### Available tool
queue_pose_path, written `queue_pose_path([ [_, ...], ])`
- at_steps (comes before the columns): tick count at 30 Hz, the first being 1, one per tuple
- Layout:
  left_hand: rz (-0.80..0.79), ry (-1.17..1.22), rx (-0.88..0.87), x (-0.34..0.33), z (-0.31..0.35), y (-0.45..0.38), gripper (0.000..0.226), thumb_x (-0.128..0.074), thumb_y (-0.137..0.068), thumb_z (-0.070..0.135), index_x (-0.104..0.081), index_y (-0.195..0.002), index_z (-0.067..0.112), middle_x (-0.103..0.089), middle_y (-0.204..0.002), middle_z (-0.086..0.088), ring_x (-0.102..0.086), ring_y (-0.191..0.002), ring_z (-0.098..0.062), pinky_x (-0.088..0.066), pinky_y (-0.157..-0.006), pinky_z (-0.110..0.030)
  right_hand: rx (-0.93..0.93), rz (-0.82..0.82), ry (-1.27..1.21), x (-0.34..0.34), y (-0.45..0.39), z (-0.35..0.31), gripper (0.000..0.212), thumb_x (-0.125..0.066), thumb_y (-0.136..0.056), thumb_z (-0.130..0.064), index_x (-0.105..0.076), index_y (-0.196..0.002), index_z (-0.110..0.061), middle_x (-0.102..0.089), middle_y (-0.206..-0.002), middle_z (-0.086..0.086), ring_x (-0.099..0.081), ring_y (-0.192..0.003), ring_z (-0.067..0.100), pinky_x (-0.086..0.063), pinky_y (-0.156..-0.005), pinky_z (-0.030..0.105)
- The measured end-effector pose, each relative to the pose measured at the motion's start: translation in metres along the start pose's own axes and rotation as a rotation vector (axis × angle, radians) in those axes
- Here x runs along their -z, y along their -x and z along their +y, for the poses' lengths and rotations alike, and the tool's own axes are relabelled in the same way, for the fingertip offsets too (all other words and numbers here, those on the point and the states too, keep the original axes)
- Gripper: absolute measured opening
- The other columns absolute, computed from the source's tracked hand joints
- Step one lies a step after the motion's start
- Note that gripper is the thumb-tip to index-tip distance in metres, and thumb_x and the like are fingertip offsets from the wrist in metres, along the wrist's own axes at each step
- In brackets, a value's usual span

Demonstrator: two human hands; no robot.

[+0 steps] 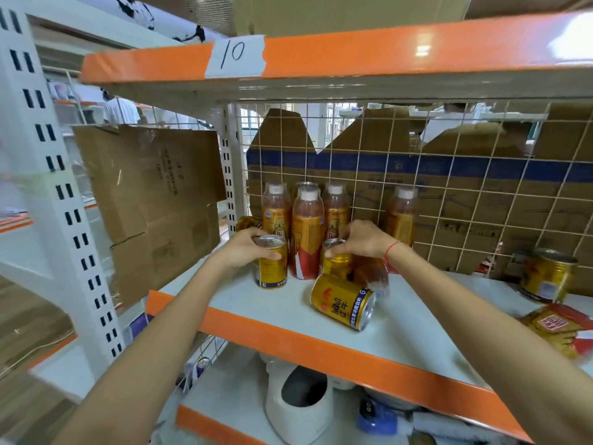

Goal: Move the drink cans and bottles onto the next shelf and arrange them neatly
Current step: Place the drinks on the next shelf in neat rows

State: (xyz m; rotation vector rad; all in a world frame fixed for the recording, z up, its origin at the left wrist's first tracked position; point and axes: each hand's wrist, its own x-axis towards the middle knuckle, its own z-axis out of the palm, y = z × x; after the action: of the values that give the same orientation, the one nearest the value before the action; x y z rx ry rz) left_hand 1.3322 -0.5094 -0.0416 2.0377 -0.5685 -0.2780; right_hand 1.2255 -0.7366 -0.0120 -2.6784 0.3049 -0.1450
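1. Bottles, upright, white caps: four. Three clustered at back left, one apart to the right, against the wire mesh.
2. Cans, gold: four clearly counted. One upright under left hand, one upright under right hand, one on its side near shelf front, one upright far right. Possibly more behind the bottles; cannot tell.
3. Left hand: fingers curled round can top, thumb across front.
4. Right hand: fingers wrapped over can rim.
5. Snack packet: one, at right edge.
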Motion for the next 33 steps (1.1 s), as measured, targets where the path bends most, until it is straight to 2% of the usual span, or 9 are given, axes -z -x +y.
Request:
queue_pose_path([
  [4, -0.187, -0.044, -0.024, 0.009, 0.003, 0.006, 0.058, -0.069, -0.082, 0.001, -0.046, -0.134, 0.010, -0.055, -0.123, -0.002, -0.053, -0.110, -0.014, -0.045, -0.072, -0.010, 0.011, 0.024, -0.011, -0.002, -0.001, -0.003, 0.056, -0.075, -0.072, -0.048, -0.065, -0.102, -0.002, -0.069, -0.100, 0.013, -0.064, -0.093, 0.026, -0.053, -0.087, 0.038],
  [6, -0.253, -0.077, -0.031, 0.009, 0.008, 0.005, 0.058, -0.065, -0.085, 0.000, -0.043, -0.137, 0.012, -0.051, -0.131, -0.003, -0.049, -0.116, -0.014, -0.043, -0.081, -0.012, 0.006, 0.031, 0.003, -0.004, -0.001, -0.004, 0.057, -0.074, -0.072, -0.051, -0.063, -0.105, -0.006, -0.067, -0.102, 0.010, -0.063, -0.095, 0.024, -0.052, -0.089, 0.039],
  [11, -0.138, -0.200, -0.055, -0.011, 0.016, 0.000, 0.065, -0.076, -0.079, 0.028, -0.043, -0.133, 0.016, -0.047, -0.124, 0.001, -0.047, -0.107, -0.011, -0.041, -0.084, -0.020, -0.014, 0.077, 0.040, -0.011, -0.004, 0.001, 0.065, -0.067, -0.068, -0.067, -0.061, -0.105, -0.014, -0.066, -0.102, 0.004, -0.061, -0.092, 0.020, -0.053, -0.086, 0.037],
  [14, -0.053, -0.181, -0.120, -0.012, 0.010, 0.000, 0.060, -0.079, -0.076, 0.028, -0.051, -0.128, 0.016, -0.052, -0.120, 0.004, -0.051, -0.106, -0.010, -0.042, -0.074, -0.013, -0.029, 0.120, 0.125, -0.013, -0.002, 0.001, 0.066, -0.060, -0.071, -0.072, -0.059, -0.100, -0.013, -0.065, -0.096, 0.005, -0.061, -0.086, 0.020, -0.053, -0.079, 0.035],
  [16, -0.100, -0.176, -0.139, -0.009, 0.008, 0.000, 0.060, -0.079, -0.076, 0.025, -0.052, -0.129, 0.018, -0.053, -0.127, 0.003, -0.052, -0.115, -0.013, -0.043, -0.085, -0.020, -0.031, 0.114, 0.140, -0.012, 0.000, 0.001, 0.071, -0.057, -0.070, -0.075, -0.057, -0.104, -0.013, -0.065, -0.101, 0.006, -0.060, -0.087, 0.020, -0.052, -0.078, 0.034],
  [19, -0.130, -0.178, -0.134, -0.008, 0.009, 0.001, 0.061, -0.077, -0.078, 0.022, -0.050, -0.132, 0.016, -0.052, -0.128, 0.002, -0.050, -0.116, -0.014, -0.044, -0.090, -0.022, 0.006, -0.006, 0.129, -0.005, 0.003, -0.002, 0.083, -0.058, -0.072, -0.073, -0.045, -0.131, -0.016, -0.056, -0.127, 0.006, -0.055, -0.111, 0.024, -0.047, -0.092, 0.036],
  [22, -0.130, -0.210, -0.156, -0.012, 0.008, 0.003, 0.059, -0.077, -0.079, 0.018, -0.049, -0.131, 0.016, -0.051, -0.122, 0.004, -0.052, -0.108, -0.010, -0.043, -0.074, -0.006, 0.081, -0.126, 0.083, -0.001, 0.006, -0.004, 0.082, -0.067, -0.075, -0.057, -0.038, -0.141, -0.018, -0.045, -0.142, 0.004, -0.045, -0.128, 0.023, -0.040, -0.104, 0.034],
  [29, 0.013, -0.234, -0.139, -0.037, -0.005, 0.006, 0.088, -0.089, -0.058, 0.029, -0.041, -0.131, 0.023, -0.055, -0.124, -0.002, -0.054, -0.116, -0.021, -0.047, -0.099, -0.041, 0.037, -0.108, 0.207, -0.019, -0.003, -0.007, 0.082, -0.073, -0.076, -0.045, -0.034, -0.141, -0.013, -0.047, -0.139, 0.009, -0.049, -0.123, 0.027, -0.043, -0.101, 0.037],
  [33, 0.099, -0.252, -0.142, -0.042, -0.005, 0.009, 0.089, -0.087, -0.062, 0.023, -0.039, -0.137, 0.020, -0.054, -0.127, -0.006, -0.053, -0.117, -0.024, -0.045, -0.098, -0.037, -0.014, 0.012, 0.064, -0.027, -0.001, -0.006, 0.090, -0.082, -0.069, -0.035, -0.032, -0.140, -0.009, -0.048, -0.137, 0.012, -0.048, -0.124, 0.028, -0.044, -0.100, 0.037],
])
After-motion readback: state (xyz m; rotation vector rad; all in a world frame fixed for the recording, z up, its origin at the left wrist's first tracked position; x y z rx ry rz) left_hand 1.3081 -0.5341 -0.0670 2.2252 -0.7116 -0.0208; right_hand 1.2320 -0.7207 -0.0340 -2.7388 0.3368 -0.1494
